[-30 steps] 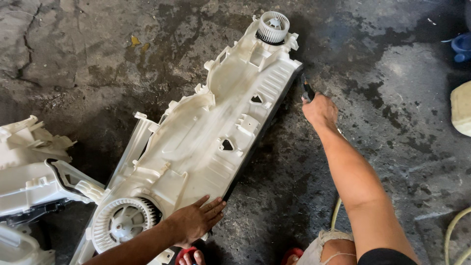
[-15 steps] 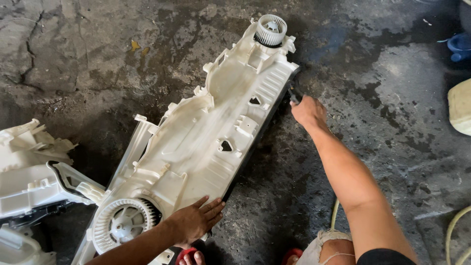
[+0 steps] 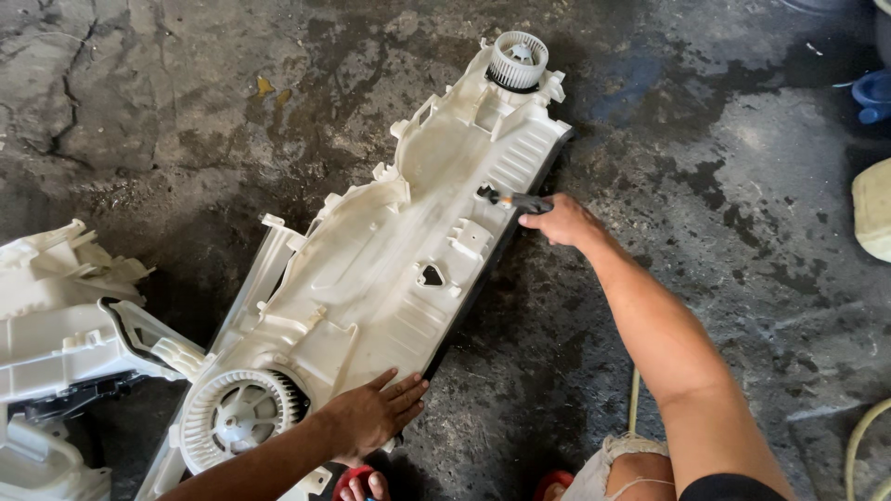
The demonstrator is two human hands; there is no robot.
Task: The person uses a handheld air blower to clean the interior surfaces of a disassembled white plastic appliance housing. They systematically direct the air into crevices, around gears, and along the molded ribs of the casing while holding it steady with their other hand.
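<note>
A long white plastic blower housing (image 3: 371,269) lies diagonally on the wet concrete floor. It has a round fan wheel at its far end (image 3: 518,59) and another at its near end (image 3: 239,413). My left hand (image 3: 371,413) rests flat on the housing's near end beside the lower fan wheel, fingers spread and holding nothing. My right hand (image 3: 561,223) is at the housing's right edge, shut on a dark spray nozzle (image 3: 510,199) that points left over the housing. A faint blurred streak of spray runs down-left across the white surface.
A second white plastic housing (image 3: 56,325) sits at the left edge. A blue object (image 3: 872,93) and a cream container (image 3: 872,209) are at the right edge. A pale hose (image 3: 858,445) curves at lower right. My toes in a red sandal (image 3: 357,482) show at the bottom.
My right hand has moved left, from the floor beside the housing to over its right edge, bringing the nozzle above the white surface. My left hand has stayed put.
</note>
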